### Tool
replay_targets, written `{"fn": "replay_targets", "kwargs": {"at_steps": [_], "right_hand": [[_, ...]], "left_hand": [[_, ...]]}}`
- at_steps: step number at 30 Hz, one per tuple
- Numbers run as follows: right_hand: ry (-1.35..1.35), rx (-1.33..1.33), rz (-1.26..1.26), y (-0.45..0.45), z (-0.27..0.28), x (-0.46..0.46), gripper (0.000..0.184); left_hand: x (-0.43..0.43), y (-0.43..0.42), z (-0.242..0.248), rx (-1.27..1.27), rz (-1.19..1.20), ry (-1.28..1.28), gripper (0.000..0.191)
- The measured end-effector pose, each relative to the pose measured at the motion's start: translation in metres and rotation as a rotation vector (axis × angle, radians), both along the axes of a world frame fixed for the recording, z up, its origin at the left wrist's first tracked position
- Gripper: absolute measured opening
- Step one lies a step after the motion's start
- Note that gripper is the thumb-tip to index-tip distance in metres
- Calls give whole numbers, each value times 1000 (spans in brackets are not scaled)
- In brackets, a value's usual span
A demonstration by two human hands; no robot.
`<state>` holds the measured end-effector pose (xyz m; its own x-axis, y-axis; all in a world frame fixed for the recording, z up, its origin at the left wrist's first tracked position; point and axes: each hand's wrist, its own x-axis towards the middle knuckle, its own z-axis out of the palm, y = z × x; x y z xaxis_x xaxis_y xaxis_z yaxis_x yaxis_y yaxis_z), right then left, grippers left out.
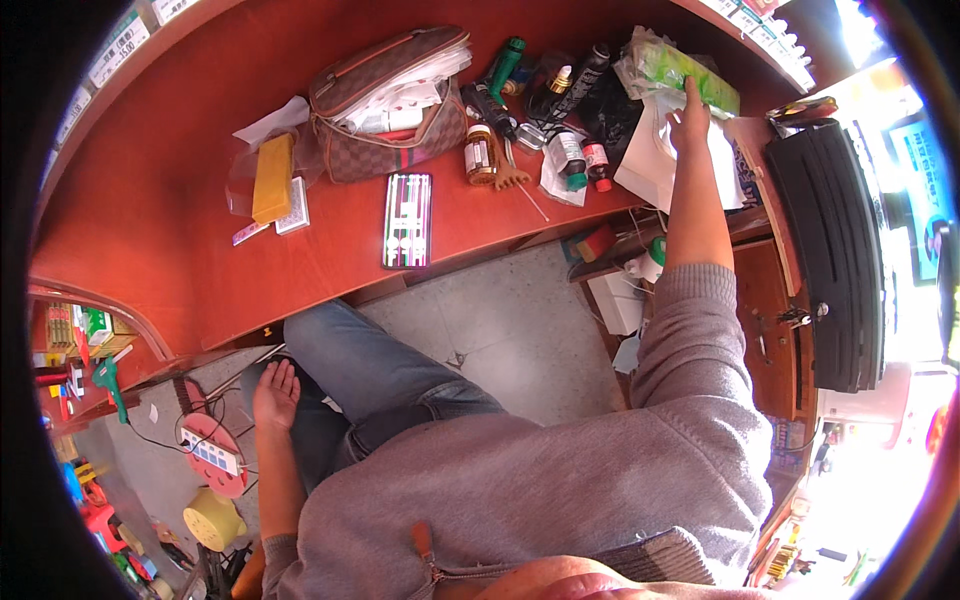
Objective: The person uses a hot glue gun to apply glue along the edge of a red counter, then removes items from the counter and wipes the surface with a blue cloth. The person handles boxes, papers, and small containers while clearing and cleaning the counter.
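My right hand (691, 129) reaches to the back right of the desk, fingers apart, one extended over a green plastic-wrapped packet (679, 71). Whether that finger presses on the packet is hard to tell. Under the hand lie white paper sheets (637, 161) and a black plastic bag (611, 105). My left hand (276, 394) rests palm up by my left leg, holding nothing. Before me on the reddish desk (330, 262) lies a smartphone (407, 221) with a lit screen.
A checkered bag (390, 112) stuffed with papers stands open behind the phone. Near it are a yellow block (272, 178), a card deck (294, 206), a brown jar (480, 155) and several bottles (571, 159). At right is a black case (825, 255); a power strip (210, 451) sits at lower left.
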<state>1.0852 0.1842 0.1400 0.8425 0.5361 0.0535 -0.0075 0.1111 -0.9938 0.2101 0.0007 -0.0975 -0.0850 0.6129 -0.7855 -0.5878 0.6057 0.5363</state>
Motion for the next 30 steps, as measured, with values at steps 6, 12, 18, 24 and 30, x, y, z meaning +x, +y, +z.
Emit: {"fn": "replay_targets", "kwargs": {"at_steps": [6,12,18,24,30], "right_hand": [[222,246,15,25,12,24,80],[15,125,-45,59,57,35,70],[-602,-280,-85,82,33,36,107],[-614,-323,-334,69,24,19,101],[-654,-212,-421,50,20,-2,90]], "left_hand": [[-3,-8,1,7,23,26,41],[-3,-7,2,2,19,11,42],[12,-5,-1,16,32,22,46],[9,-5,6,14,7,43,48],[7,-3,5,-1,0,20,47]]}}
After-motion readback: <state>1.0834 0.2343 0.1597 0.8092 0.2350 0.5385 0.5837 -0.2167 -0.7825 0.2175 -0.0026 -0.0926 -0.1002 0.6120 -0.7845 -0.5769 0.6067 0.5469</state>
